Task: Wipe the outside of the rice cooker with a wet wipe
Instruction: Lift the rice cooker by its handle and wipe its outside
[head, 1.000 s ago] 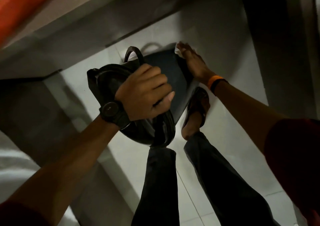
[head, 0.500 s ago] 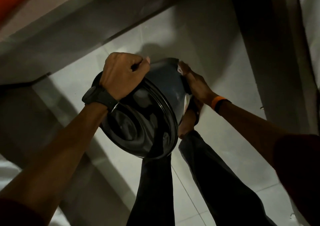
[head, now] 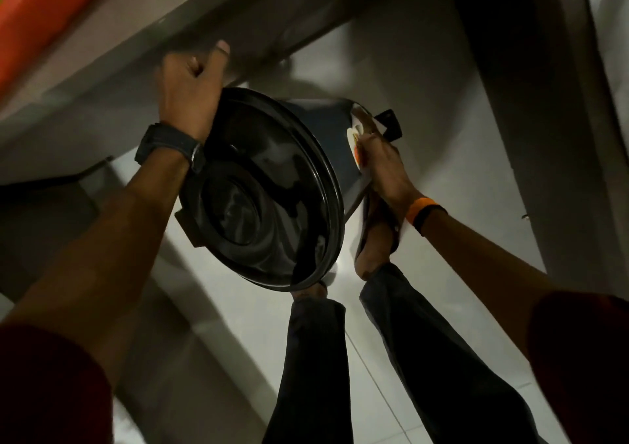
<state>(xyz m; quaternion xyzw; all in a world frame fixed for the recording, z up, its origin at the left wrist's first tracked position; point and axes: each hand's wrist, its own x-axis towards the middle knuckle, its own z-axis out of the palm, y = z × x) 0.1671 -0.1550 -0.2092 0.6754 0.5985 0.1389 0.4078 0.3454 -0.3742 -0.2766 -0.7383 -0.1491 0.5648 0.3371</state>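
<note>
A left hand (head: 190,103) clamps the tilted dark round metal rice cooker (head: 272,188) while right-hand fingers (head: 369,140) press a white wet wipe (head: 354,135) against its far side.

Counter edge (head: 238,11) close above rice cooker (head: 265,198); bare floor (head: 425,86) open rightward.

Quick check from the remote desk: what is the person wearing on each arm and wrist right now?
Both forearms are bare. The left hand has a black wristwatch with a chunky strap on its wrist. The right hand has an orange band on its wrist, with a thin black band beside it. Dark red sleeves show at the upper arms on both sides.
</note>
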